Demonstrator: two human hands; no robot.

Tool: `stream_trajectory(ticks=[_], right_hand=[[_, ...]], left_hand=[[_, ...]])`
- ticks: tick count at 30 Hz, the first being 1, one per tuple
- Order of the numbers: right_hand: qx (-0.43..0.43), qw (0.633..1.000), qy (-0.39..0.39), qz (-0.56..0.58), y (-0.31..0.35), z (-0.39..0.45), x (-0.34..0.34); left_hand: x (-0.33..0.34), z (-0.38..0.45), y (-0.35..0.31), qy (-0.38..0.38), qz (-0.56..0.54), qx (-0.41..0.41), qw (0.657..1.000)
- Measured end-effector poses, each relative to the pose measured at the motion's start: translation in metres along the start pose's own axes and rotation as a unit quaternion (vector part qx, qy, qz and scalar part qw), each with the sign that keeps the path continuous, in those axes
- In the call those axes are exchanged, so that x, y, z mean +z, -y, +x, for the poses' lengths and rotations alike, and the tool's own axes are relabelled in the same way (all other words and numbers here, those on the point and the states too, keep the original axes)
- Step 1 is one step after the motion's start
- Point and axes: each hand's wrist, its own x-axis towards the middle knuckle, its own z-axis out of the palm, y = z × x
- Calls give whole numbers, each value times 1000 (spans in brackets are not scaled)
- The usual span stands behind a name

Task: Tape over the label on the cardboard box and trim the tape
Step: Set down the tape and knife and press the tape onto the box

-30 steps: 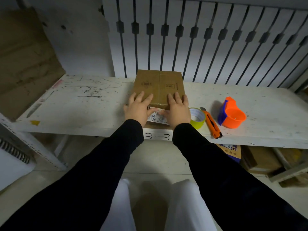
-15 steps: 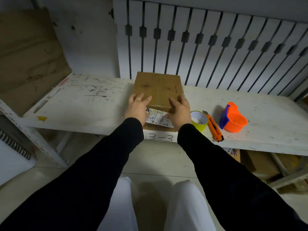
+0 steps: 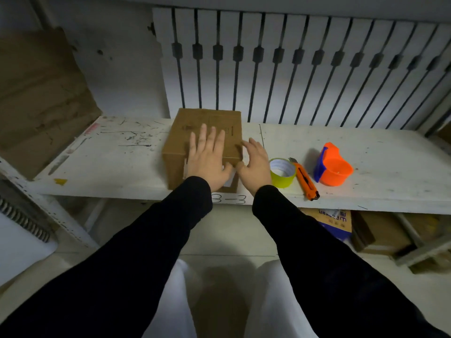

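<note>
A brown cardboard box stands on the white table near its front edge. My left hand lies flat on the box's top, fingers spread. My right hand touches the box's right front corner, fingers apart. The white label on the box's front face is mostly hidden behind my hands; only a small corner shows. A roll of yellow-green tape sits just right of my right hand. An orange utility knife lies beside the roll.
An orange and blue tape dispenser stands further right on the table. A white slatted panel rises behind the table. A large cardboard sheet leans at the left. Boxes sit on the floor under the table.
The box has been turned so the label now faces me on its front side. My left hand slid onto the top, and my right hand moved to the right corner.
</note>
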Motion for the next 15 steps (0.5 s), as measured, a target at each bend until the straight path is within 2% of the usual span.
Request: stream_trajectory(ticks=[3, 7, 11, 15], right_hand=[[44, 998, -55, 1, -26, 2, -19], [85, 992, -97, 12, -64, 2, -46], [121, 988, -89, 43, -98, 2, -63], [137, 984, -87, 75, -122, 3, -69]], left_hand=[[6, 6, -47, -21, -63, 86, 994], [30, 15, -99, 42, -130, 135, 981], [62, 25, -135, 118, -126, 123, 977], [80, 30, -159, 179, -70, 65, 979]])
